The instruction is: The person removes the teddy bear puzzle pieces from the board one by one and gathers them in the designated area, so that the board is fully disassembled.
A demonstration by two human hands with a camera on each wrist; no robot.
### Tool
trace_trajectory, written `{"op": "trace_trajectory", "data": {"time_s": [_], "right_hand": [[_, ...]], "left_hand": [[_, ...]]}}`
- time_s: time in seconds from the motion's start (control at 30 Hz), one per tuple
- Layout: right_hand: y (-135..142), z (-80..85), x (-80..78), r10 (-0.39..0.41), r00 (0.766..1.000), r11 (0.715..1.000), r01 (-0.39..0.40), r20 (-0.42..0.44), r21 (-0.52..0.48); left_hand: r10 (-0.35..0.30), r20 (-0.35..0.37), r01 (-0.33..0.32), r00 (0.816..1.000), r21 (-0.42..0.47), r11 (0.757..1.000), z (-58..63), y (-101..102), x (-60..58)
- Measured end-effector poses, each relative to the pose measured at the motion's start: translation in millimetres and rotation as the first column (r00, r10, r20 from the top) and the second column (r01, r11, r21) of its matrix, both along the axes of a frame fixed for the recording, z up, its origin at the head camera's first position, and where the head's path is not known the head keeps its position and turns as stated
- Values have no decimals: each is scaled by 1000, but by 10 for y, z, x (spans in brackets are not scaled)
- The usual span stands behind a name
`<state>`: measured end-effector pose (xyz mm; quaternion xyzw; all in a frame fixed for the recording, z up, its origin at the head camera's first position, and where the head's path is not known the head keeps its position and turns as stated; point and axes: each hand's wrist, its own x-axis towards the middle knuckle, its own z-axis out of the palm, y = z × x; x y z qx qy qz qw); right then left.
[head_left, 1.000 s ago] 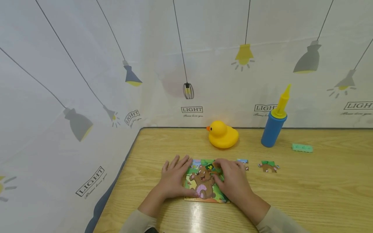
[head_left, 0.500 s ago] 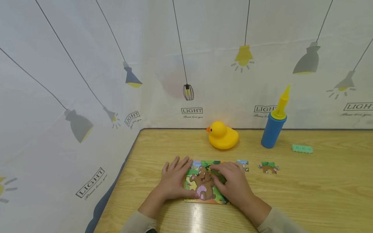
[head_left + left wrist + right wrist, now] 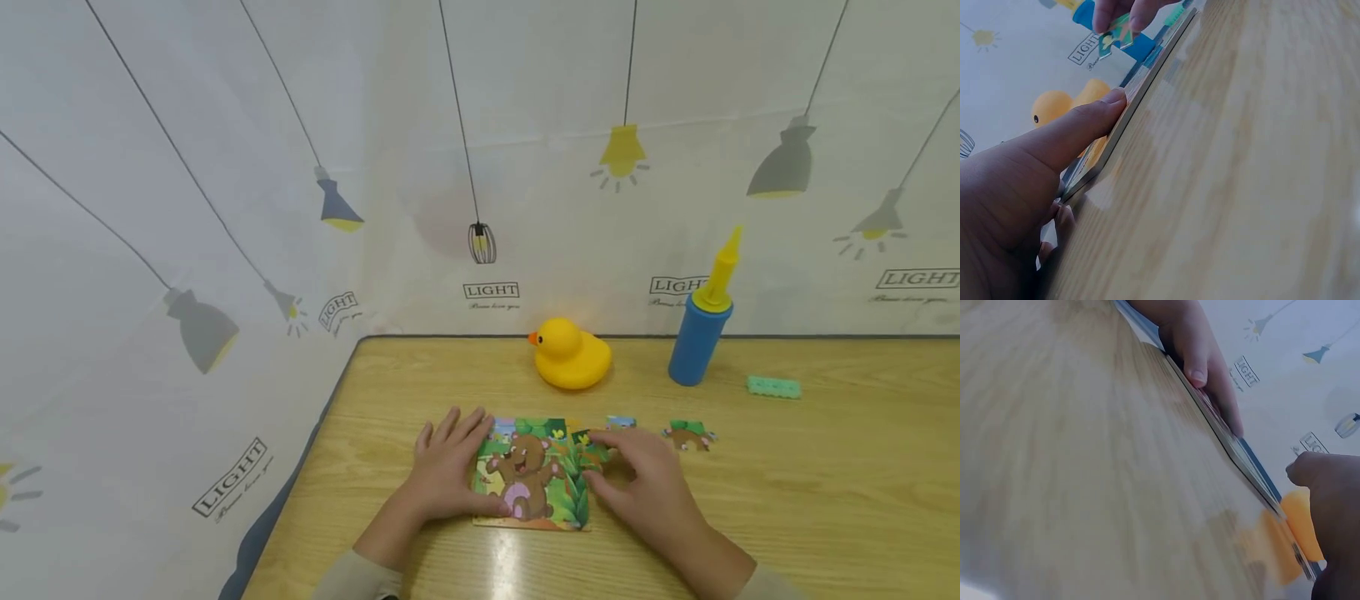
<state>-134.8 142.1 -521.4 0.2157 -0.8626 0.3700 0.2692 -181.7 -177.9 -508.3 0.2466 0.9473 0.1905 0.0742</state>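
A bear jigsaw puzzle [image 3: 525, 475] lies flat on the table. My left hand [image 3: 447, 471] rests at its left side with fingers spread, the thumb lying over its lower left part. At the puzzle's upper right, my right hand [image 3: 648, 479] pinches a green puzzle piece [image 3: 587, 439] between thumb and fingers. The left wrist view shows this puzzle piece [image 3: 1116, 36] tilted and raised above the board. Partly behind my right hand is a small blue puzzle piece [image 3: 620, 422]. A brown and green puzzle piece [image 3: 688, 437] lies further right.
A yellow rubber duck [image 3: 572, 357] sits behind the puzzle. To its right stand a blue hand pump [image 3: 699, 342] with a yellow nozzle and a mint green toy brick [image 3: 774, 387]. A curtain [image 3: 420, 167] printed with lamps borders the wooden table [image 3: 840, 500] at the back and left.
My right hand has moved right with the puzzle piece, from over the bear's side to the puzzle's upper right edge, uncovering more of the picture. My left hand stays put.
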Motion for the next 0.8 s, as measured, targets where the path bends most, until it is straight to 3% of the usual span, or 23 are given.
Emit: {"op": "trace_trajectory", "data": {"time_s": [0.37, 0.6, 0.8], "right_hand": [[586, -50, 130, -116, 993, 993, 116, -14, -11], [957, -88, 184, -261, 965, 964, 260, -2, -58], [1195, -93, 207, -318, 948, 946, 317, 2, -60]], "left_hand": [[4, 1, -4, 1000, -2, 1000, -42, -22, 3], [4, 9, -4, 1000, -23, 1000, -47, -16, -16], [2, 7, -2, 1000, -23, 1000, -38, -10, -20]]}}
